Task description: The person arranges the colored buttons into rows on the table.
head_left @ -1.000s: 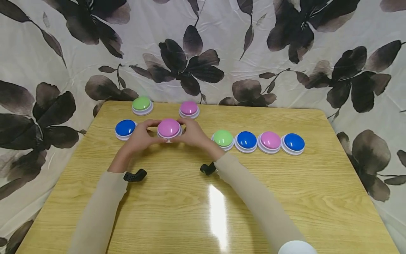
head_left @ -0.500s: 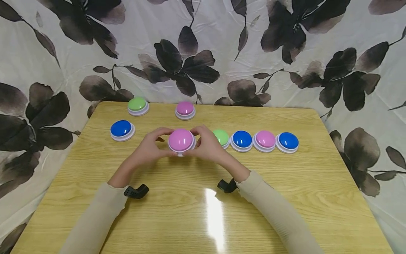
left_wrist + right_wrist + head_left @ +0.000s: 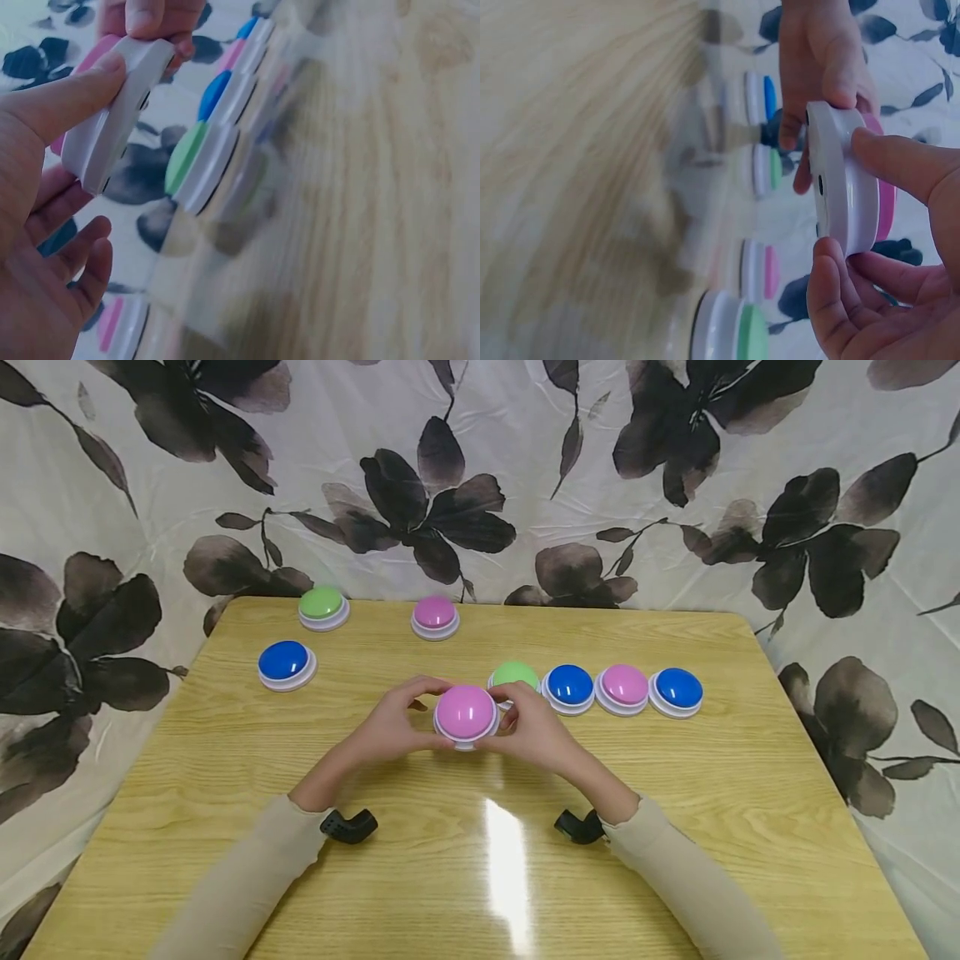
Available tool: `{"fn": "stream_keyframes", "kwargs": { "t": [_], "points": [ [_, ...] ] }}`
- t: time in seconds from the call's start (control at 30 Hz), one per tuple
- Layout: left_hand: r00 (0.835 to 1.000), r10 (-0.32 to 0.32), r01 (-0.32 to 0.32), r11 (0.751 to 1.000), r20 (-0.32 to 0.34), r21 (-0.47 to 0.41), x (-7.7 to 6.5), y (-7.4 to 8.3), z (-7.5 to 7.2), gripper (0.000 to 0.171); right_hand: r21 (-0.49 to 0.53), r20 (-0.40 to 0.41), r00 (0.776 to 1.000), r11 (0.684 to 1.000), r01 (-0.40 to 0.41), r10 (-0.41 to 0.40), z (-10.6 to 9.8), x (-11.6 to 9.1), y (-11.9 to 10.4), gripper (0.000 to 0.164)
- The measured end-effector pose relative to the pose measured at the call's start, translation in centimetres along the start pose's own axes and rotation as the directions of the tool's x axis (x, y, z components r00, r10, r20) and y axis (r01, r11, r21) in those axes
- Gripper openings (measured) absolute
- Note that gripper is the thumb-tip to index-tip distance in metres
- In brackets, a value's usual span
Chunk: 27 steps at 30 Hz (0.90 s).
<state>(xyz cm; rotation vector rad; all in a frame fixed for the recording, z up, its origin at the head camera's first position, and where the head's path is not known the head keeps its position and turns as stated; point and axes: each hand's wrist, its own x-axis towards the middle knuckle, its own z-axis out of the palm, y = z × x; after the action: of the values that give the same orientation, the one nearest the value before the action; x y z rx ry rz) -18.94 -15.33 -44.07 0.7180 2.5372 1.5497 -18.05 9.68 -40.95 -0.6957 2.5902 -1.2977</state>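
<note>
Between both hands is a round pink push button (image 3: 465,712) with a white base, lifted off the table as both wrist views show. My left hand (image 3: 400,718) pinches its left side, thumb on the near edge of the base. On the opposite side my right hand (image 3: 532,727) grips the rim, thumb and fingers on the white base (image 3: 844,176). Just behind the right fingers stands a green button (image 3: 514,673), partly covered by that hand. It begins a row with a blue button (image 3: 570,686), another pink button (image 3: 625,686) and a second blue button (image 3: 677,689).
On the wooden table's (image 3: 420,877) left side sit a blue button (image 3: 285,662) and, behind it, a green button (image 3: 323,607). A pink button (image 3: 435,614) stands near the back edge. A floral cloth (image 3: 570,460) hangs behind the table.
Both hands have carried the pink button from the left side of the table toward the right and nearer to me. It now hangs in front of the row's green button. The other buttons stayed put.
</note>
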Motion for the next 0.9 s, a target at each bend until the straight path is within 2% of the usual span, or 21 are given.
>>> {"fn": "stream_keyframes", "kwargs": {
  "t": [0.33, 0.9],
  "points": [
    [0.999, -0.014, 0.013, 1.000, 0.048, 0.003, 1.0, 0.1, 3.1, 0.071, -0.003, -0.017, 0.999, 1.000, -0.029, 0.029, -0.8, -2.0, 2.6, 0.065],
    [0.997, -0.005, 0.001, 0.999, 0.075, 0.043, 2.2, -0.5, 6.1, 0.073, 0.016, 0.020, 0.998, 0.998, -0.054, 0.053, -1.7, -3.3, 5.6, 0.063]
  ]
}}
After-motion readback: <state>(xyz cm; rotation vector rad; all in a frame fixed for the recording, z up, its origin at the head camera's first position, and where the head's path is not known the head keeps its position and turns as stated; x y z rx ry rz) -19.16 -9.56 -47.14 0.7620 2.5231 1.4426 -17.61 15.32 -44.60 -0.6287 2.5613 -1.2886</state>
